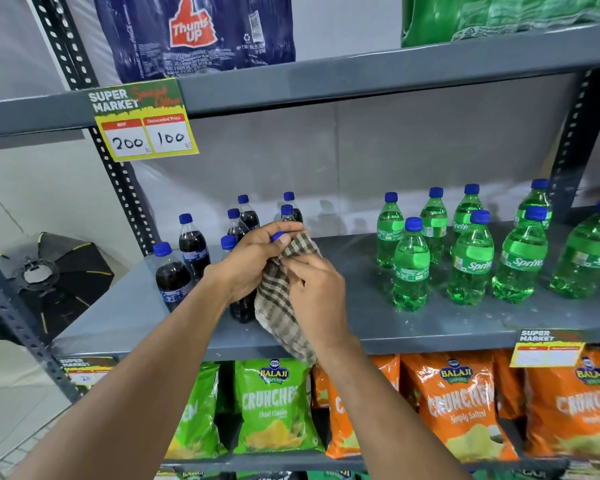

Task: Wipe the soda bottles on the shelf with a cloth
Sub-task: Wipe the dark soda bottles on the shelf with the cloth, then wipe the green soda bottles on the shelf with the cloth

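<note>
Several dark cola bottles [193, 244] with blue caps stand at the left of the grey shelf [388, 323]. Several green Sprite bottles [411, 268] stand at the right. My left hand [257, 261] grips the top of one cola bottle [241, 308] near the shelf's front; its blue cap shows between my fingers. My right hand [317, 292] presses a brown checked cloth [279, 306] against that bottle's side. The cloth drapes down past the shelf's front edge and hides most of the bottle.
Green and orange chip bags [274, 407] fill the shelf below. Wrapped soda packs [194, 32] sit on the shelf above. A yellow price tag [146, 123] hangs from the upper shelf edge. A black softbox [45, 282] lies left of the rack.
</note>
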Motion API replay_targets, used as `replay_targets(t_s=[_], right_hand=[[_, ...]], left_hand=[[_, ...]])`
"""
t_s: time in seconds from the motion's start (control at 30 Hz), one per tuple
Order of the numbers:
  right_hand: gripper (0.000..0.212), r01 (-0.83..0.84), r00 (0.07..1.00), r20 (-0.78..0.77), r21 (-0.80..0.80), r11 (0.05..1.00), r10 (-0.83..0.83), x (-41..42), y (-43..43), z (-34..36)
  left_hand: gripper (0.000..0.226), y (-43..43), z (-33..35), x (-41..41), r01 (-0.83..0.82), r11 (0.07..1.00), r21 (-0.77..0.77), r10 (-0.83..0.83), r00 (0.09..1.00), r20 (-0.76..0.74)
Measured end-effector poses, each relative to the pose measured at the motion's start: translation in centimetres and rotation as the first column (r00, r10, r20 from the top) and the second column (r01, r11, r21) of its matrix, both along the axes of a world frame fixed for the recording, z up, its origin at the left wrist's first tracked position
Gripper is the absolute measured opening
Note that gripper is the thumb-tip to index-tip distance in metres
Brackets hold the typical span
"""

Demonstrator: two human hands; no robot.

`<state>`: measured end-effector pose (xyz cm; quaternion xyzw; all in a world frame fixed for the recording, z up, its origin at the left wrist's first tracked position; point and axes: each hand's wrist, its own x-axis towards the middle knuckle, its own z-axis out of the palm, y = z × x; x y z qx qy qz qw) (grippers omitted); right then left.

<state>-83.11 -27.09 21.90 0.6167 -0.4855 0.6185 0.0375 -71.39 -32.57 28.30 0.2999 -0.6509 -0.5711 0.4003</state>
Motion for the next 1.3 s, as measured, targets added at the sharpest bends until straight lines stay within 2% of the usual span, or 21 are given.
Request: replay_targets(t_s=[0.1, 0.23, 0.37, 0.57, 0.7, 0.87, 1.03, 1.1, 1.23, 1.3], right_hand=[[0.023, -0.025, 0.999, 0.042, 0.062, 0.998, 0.022, -0.4, 0.6, -3.2], [0.020, -0.027, 1.000, 0.016, 0.159, 0.987, 0.025, -0.2, 1.4, -6.1], [0.024, -0.016, 1.000, 0.015, 0.112, 0.994, 0.014, 0.2, 1.3, -4.4], [0.026, 0.058, 0.997, -0.052, -0.013, 0.998, -0.059, 0.7, 0.3, 0.3], [0.028, 0.056, 0.998, -0.033, -0.003, 0.998, -0.056, 0.6, 0.3, -1.4], [0.033, 0.067, 0.997, 0.030, 0.149, 0.987, -0.072, -0.3, 1.1, -5.8], [0.033, 0.072, 0.996, 0.029, 0.267, 0.961, -0.083, -1.1, 1.4, -5.0], [0.026, 0.042, 0.995, 0.082, 0.233, 0.972, -0.063, -1.1, 2.6, -4.5], [0.018, 0.080, 0.981, 0.173, 0.038, 0.996, -0.086, -1.5, 6.3, -4.2], [0.019, 0.123, 0.971, 0.207, -0.025, 0.992, -0.115, -2.3, 8.5, -4.2]], left_hand=[[0.033, 0.0, -0.1, -0.1, -0.027, 0.996, -0.091, 0.033, 0.997, 0.064], [0.034, 0.0, -0.2, -0.2, -0.051, 0.988, -0.144, 0.066, 0.993, 0.100], [0.032, 0.1, -0.1, -0.1, -0.025, 0.990, -0.138, 0.039, 0.995, 0.093], [0.031, -0.6, -0.4, -0.1, 0.004, 0.999, -0.037, -0.004, 1.000, -0.006], [0.031, -0.6, -0.4, -0.2, -0.013, 0.999, -0.052, 0.013, 1.000, 0.005], [0.030, -0.3, -0.4, 0.1, -0.034, 0.989, -0.142, 0.045, 0.997, 0.070], [0.030, -0.3, -0.5, -0.2, -0.035, 0.982, -0.184, 0.056, 0.992, 0.109], [0.030, -0.4, -0.4, -0.3, -0.041, 0.978, -0.205, 0.069, 0.989, 0.134], [0.030, -0.7, 0.4, 0.0, -0.038, 0.960, -0.277, 0.095, 0.976, 0.195], [0.033, -0.5, 1.5, 0.2, -0.047, 0.939, -0.340, 0.106, 0.982, 0.157]])
